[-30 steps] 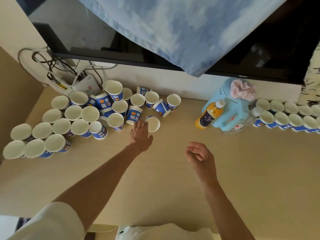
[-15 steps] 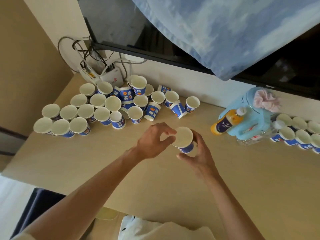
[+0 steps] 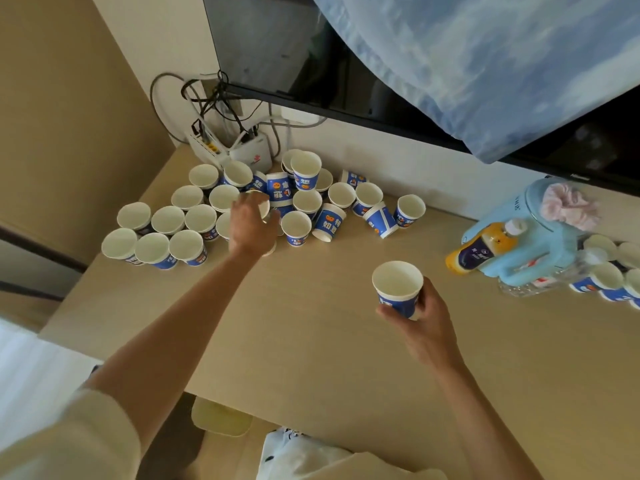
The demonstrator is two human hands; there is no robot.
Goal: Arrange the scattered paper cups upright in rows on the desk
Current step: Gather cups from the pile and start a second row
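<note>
I record the right hand (image 3: 424,320) with fingers curled round one upright paper cup (image 3: 397,287), held over the near-right part of the table (image 3: 311,348). The left hand (image 3: 250,227) lies over the cup cluster (image 3: 304,202) at far left, fingers bent onto one rim; I cannot tell whether it grips. Left of it, upright cups (image 3: 166,220) stand in rows; right of it, tipped cups (image 3: 381,220) lie jumbled. A blue jug (image 3: 540,244) and an orange bottle (image 3: 479,251) stand far right.

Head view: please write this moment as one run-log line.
right hand: holds upright blue-and-white paper cup | left hand: over scattered paper cups, grip unclear
</note>
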